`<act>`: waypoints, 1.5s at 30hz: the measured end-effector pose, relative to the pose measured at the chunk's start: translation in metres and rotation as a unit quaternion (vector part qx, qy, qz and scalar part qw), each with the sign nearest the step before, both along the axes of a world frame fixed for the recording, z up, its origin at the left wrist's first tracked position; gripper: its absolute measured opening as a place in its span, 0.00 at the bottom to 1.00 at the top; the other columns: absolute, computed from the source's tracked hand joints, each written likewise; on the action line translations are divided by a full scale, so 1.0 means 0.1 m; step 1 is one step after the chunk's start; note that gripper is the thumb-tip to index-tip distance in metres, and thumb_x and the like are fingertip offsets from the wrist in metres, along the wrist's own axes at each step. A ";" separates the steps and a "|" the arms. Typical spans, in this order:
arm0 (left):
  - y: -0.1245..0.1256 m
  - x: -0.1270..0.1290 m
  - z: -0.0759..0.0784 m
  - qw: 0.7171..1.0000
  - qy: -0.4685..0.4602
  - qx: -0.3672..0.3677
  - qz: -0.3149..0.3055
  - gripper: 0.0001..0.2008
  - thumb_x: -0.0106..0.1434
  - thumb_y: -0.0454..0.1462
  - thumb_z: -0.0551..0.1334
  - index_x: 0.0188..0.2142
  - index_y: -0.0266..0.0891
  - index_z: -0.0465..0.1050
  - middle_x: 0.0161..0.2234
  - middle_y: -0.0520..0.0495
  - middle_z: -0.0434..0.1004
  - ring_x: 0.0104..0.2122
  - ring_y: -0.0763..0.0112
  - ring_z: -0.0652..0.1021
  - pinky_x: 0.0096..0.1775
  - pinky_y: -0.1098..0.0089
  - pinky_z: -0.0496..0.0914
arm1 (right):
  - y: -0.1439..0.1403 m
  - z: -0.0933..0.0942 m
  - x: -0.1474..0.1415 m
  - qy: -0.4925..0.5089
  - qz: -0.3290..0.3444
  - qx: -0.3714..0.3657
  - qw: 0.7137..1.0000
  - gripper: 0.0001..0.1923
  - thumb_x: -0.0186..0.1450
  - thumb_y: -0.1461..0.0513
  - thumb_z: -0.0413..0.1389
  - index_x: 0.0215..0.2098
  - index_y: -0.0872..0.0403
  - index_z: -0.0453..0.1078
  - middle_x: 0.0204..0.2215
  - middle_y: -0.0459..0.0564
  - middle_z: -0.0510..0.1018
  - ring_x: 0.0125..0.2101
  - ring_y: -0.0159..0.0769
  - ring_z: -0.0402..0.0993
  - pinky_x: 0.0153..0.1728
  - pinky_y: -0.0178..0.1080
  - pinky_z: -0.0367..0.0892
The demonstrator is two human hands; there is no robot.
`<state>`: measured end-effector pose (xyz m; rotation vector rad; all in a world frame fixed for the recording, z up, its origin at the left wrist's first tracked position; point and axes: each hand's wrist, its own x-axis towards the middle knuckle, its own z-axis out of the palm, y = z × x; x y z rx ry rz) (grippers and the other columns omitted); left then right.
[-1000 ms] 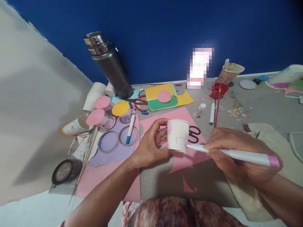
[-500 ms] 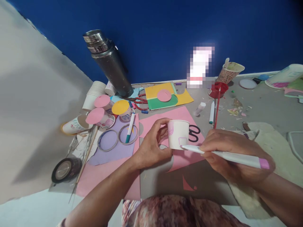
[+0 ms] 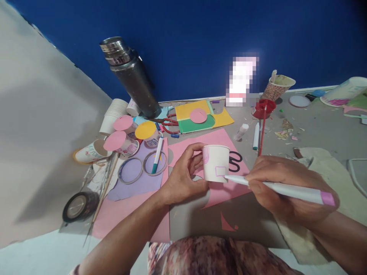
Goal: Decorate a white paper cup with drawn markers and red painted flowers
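Observation:
A white paper cup (image 3: 215,158) stands upright in the middle of the view, gripped from its left side by my left hand (image 3: 186,175), thumb low and fingers behind. Pink pen marks show on its left, and a pink rectangle outline is low on its right. In my right hand (image 3: 286,187) is a white felt-tip marker (image 3: 298,192) with a pink end. Its tip is at the rectangle's lower right corner; whether it touches the cup I cannot tell. Behind the cup, black scissor handles (image 3: 235,161) lie on a pink paper sheet (image 3: 212,141).
Several paper cups with paper discs, one a yellow disc (image 3: 145,130), stand at left near two tape rings (image 3: 130,170). A dark flask (image 3: 134,84) leans by the blue wall. A red paint pot (image 3: 263,109) is at back right; a pale cloth (image 3: 318,168) lies right.
The marker tip has moved right along the rectangle's lower edge, and that edge is now drawn across. My right hand has shifted slightly right; the left still holds the cup.

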<state>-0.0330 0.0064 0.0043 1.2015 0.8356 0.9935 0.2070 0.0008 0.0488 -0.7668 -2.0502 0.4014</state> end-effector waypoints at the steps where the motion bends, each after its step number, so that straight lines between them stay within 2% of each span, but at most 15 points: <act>1: 0.00 0.00 0.00 1.000 -0.001 -0.001 0.000 0.37 0.48 0.25 0.70 0.56 0.46 0.65 0.54 0.47 0.74 0.55 0.61 0.80 0.59 0.61 0.73 | 0.00 0.01 0.00 -0.003 0.003 -0.003 1.000 0.09 0.69 0.68 0.58 0.34 0.48 0.73 0.19 0.41 0.78 0.19 0.33 0.75 0.23 0.38 0.68; 5: 0.00 -0.02 -0.01 1.000 -0.002 -0.001 0.000 0.36 0.48 0.26 0.71 0.56 0.46 0.65 0.54 0.46 0.74 0.54 0.61 0.80 0.59 0.61 0.73 | 0.00 0.05 0.00 -0.012 -0.007 -0.005 1.000 0.11 0.68 0.68 0.58 0.29 0.48 0.70 0.19 0.41 0.77 0.19 0.32 0.75 0.22 0.37 0.68; 11: 0.01 -0.03 -0.03 1.000 -0.008 -0.006 -0.008 0.37 0.47 0.26 0.71 0.56 0.46 0.65 0.53 0.47 0.75 0.53 0.61 0.81 0.58 0.61 0.73 | -0.01 0.07 -0.01 0.010 -0.020 0.010 1.000 0.10 0.66 0.69 0.57 0.30 0.50 0.72 0.18 0.41 0.76 0.18 0.30 0.73 0.21 0.35 0.68; 16: 0.01 -0.02 0.01 1.000 -0.004 -0.011 -0.008 0.36 0.48 0.27 0.73 0.55 0.46 0.65 0.53 0.46 0.75 0.56 0.59 0.80 0.59 0.61 0.73 | 0.00 0.05 0.02 0.018 -0.049 -0.012 0.999 0.10 0.67 0.68 0.56 0.30 0.50 0.73 0.19 0.42 0.77 0.18 0.28 0.74 0.21 0.33 0.66; 22: 0.01 -0.01 0.03 1.000 0.000 -0.011 -0.006 0.36 0.47 0.27 0.72 0.55 0.46 0.64 0.54 0.45 0.75 0.58 0.57 0.80 0.60 0.59 0.72 | 0.00 0.04 0.02 0.027 -0.045 -0.014 0.999 0.09 0.67 0.68 0.57 0.30 0.50 0.73 0.19 0.42 0.77 0.19 0.27 0.73 0.22 0.31 0.67; 28: 0.01 0.00 0.00 1.000 -0.004 0.004 -0.004 0.37 0.47 0.26 0.70 0.55 0.46 0.65 0.54 0.46 0.74 0.54 0.60 0.81 0.60 0.59 0.73 | 0.01 0.05 0.00 0.017 -0.034 -0.002 0.999 0.10 0.67 0.69 0.57 0.29 0.51 0.73 0.18 0.42 0.76 0.18 0.28 0.71 0.21 0.32 0.66; 33: 0.01 -0.01 -0.02 1.000 0.004 0.006 0.002 0.37 0.46 0.25 0.69 0.56 0.46 0.65 0.55 0.45 0.73 0.56 0.59 0.80 0.60 0.60 0.73 | 0.00 0.02 0.00 0.024 -0.027 0.010 0.999 0.09 0.66 0.69 0.57 0.30 0.51 0.71 0.18 0.42 0.76 0.18 0.29 0.72 0.22 0.34 0.67; 45: 0.01 0.00 0.01 1.000 0.009 0.022 -0.009 0.36 0.47 0.26 0.69 0.55 0.46 0.64 0.55 0.45 0.73 0.58 0.57 0.79 0.63 0.56 0.72 | 0.01 0.02 0.02 0.025 -0.033 -0.015 0.999 0.08 0.66 0.68 0.58 0.30 0.50 0.73 0.19 0.43 0.77 0.19 0.31 0.73 0.22 0.35 0.67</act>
